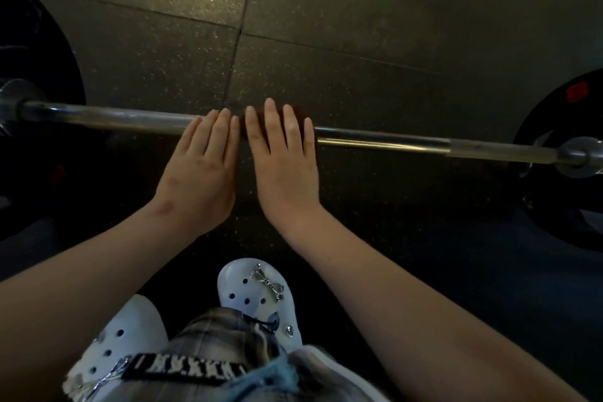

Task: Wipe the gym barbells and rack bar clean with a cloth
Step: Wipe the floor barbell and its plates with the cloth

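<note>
A steel barbell (385,140) lies across the dark rubber floor from left to right, with a black plate (39,108) on its left end and another black plate (561,140) on its right end. A dark reddish-brown cloth (259,117) is draped over the middle of the bar, mostly hidden. My right hand (285,160) lies flat on the cloth with straight fingers. My left hand (199,166) rests beside it, fingers straight, its fingertips on the bare bar just left of the cloth.
Dark speckled rubber floor tiles (326,26) with seams stretch beyond the bar. My two white clogs (257,297) stand close behind the bar, below my hands.
</note>
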